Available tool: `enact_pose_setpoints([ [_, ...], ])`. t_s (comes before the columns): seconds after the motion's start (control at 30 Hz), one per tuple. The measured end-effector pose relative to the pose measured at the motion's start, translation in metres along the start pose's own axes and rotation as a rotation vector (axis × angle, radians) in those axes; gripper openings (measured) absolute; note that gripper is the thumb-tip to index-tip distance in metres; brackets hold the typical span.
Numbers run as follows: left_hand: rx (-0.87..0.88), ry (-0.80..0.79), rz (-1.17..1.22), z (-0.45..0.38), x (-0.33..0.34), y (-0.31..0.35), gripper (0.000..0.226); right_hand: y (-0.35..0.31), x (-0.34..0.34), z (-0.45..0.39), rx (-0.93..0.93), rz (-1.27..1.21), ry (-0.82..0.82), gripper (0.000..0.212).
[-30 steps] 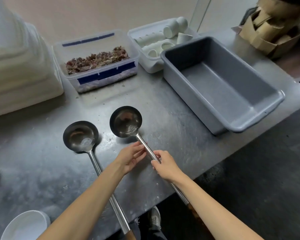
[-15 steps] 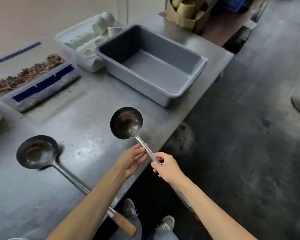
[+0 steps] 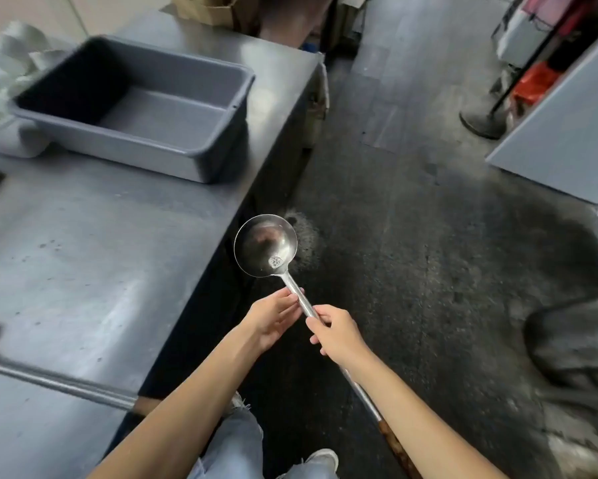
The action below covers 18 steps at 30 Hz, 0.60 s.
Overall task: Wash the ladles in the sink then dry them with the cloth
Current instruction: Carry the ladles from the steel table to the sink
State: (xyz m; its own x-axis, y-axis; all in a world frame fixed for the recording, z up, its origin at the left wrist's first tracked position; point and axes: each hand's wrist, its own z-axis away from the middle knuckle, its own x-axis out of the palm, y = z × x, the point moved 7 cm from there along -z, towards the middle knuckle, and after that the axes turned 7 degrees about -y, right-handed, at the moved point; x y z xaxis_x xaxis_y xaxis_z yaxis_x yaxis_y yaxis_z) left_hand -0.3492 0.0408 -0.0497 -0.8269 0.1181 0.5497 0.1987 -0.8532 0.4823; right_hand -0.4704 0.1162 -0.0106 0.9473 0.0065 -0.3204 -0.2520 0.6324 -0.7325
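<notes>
A long steel ladle [image 3: 265, 249] with a wooden handle end hangs in the air just past the steel table's [image 3: 93, 257] edge, bowl up, a little foam in it. My right hand [image 3: 337, 331] is closed around its shaft. My left hand [image 3: 273, 318] holds the shaft just above, fingers curled under it. The second ladle's handle [image 3: 54, 382] lies across the table at the lower left; its bowl is out of view. No sink or cloth is visible.
An empty grey tub [image 3: 135, 108] stands on the table's far end, a white container [image 3: 5, 98] beside it. Cardboard boxes [image 3: 214, 8] sit behind. To the right are dark wet floor, a grey cabinet [image 3: 563, 133], and a black bag [image 3: 573, 344].
The ladle in both hands has been lifted off the table and carried right, past its edge. My view has swung right, so the other ladle slid to the far left.
</notes>
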Motion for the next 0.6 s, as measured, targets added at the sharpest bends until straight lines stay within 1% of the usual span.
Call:
enact_pose_setpoints([
  [0.2,-0.106,-0.086,-0.142,-0.006,0.095,-0.085,0.024,0.088,-0.076,0.057,0.072,-0.122,0.147,0.023],
  [0.4,-0.21,-0.18,-0.292,-0.016,0.209,-0.186,0.02,0.18,-0.164,0.12,0.147,-0.224,0.333,0.017],
  [0.6,-0.301,-0.28,-0.42,-0.034,0.289,-0.262,0.022,0.246,-0.229,0.167,0.204,-0.345,0.48,0.019],
])
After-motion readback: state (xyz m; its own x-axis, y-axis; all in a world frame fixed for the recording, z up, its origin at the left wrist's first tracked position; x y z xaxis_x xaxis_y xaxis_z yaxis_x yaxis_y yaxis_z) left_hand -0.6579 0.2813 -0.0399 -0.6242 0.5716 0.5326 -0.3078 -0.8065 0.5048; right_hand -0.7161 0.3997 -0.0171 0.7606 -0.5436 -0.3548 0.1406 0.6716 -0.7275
